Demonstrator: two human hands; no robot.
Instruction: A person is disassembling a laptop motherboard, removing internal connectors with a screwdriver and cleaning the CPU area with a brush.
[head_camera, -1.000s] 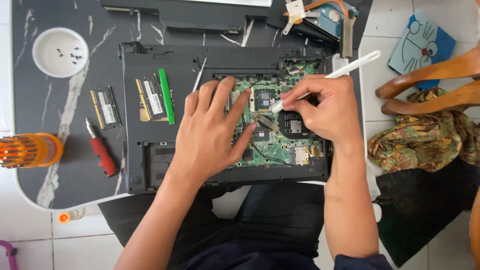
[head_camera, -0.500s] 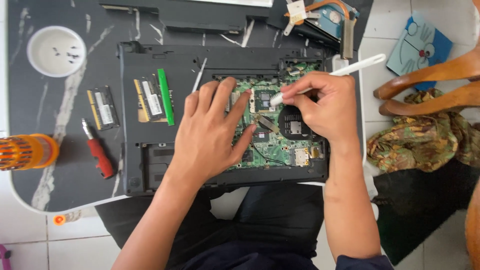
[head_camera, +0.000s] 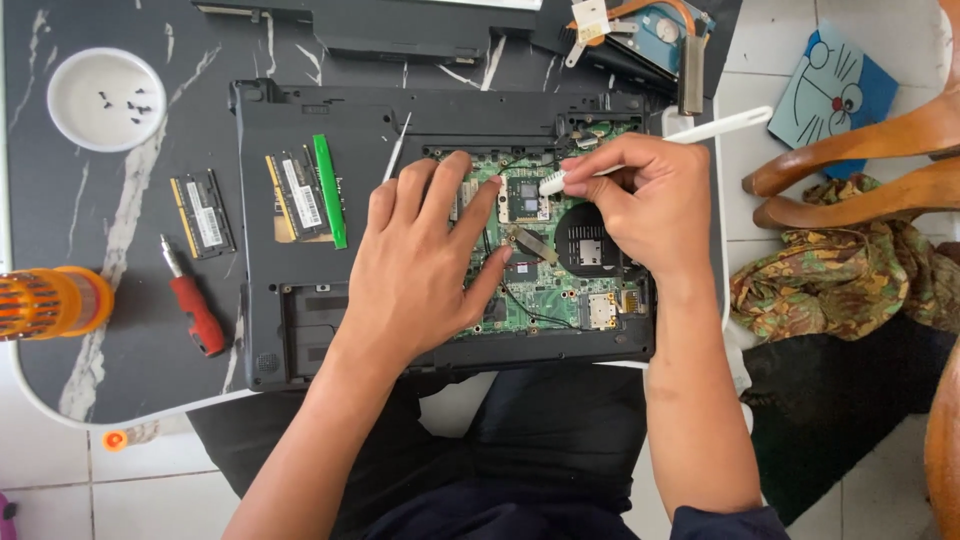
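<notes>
An opened black laptop base (head_camera: 300, 330) lies on the dark marble table with its green circuit board (head_camera: 570, 290) exposed. My left hand (head_camera: 420, 260) rests flat on the board with fingers spread, holding nothing. My right hand (head_camera: 640, 200) grips a white brush-like tool (head_camera: 720, 125), whose tip touches the square chip (head_camera: 520, 195) near the board's top. A round black fan opening (head_camera: 585, 240) sits just under the right hand.
Memory sticks (head_camera: 295, 195) and a green pry bar (head_camera: 330, 190) lie on the laptop's left half. Another memory stick (head_camera: 203, 213), a red screwdriver (head_camera: 195, 305), a white bowl of screws (head_camera: 105, 100) and an orange bit holder (head_camera: 50, 300) are at left. Wooden chair legs (head_camera: 850, 170) stand right.
My right hand and the white tool have shifted slightly up the board, the tip now on the square chip. The left hand stays pressed on the board.
</notes>
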